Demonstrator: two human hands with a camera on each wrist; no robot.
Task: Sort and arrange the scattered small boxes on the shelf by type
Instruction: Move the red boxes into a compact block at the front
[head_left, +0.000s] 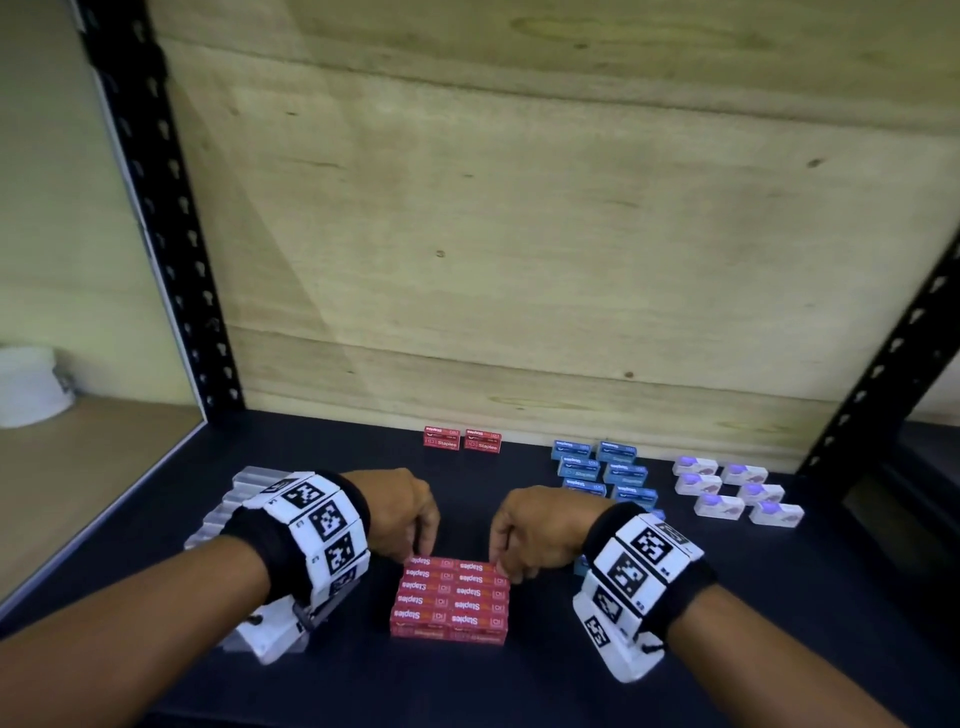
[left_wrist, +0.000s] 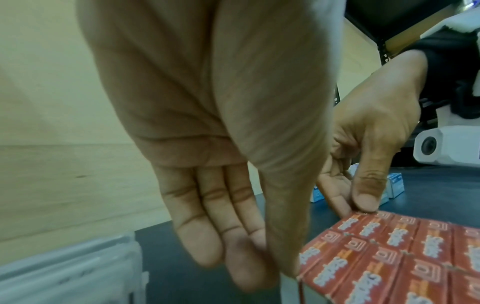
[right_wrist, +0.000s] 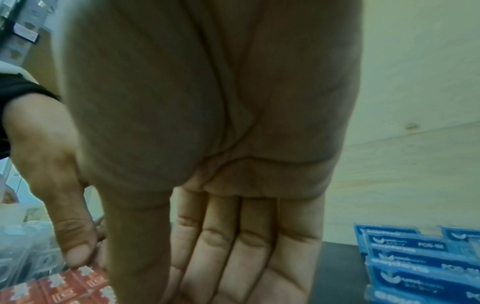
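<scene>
Both hands on the far end of the red staple box block

Left hand (head_left: 402, 512) and right hand (head_left: 530, 530) each pinch a far corner of the red staple boxes (head_left: 449, 600), fingers mostly straight, near the shelf's (head_left: 779, 623) front edge. Blue boxes (head_left: 605, 473) and white boxes (head_left: 737, 491) sit toward the back right, two more red ones (head_left: 462, 439) against the back edge.

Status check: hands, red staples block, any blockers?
Both hands, left hand and right hand, pinch far corners of red staples block. Two red boxes wait at back. Path between clear.
</scene>
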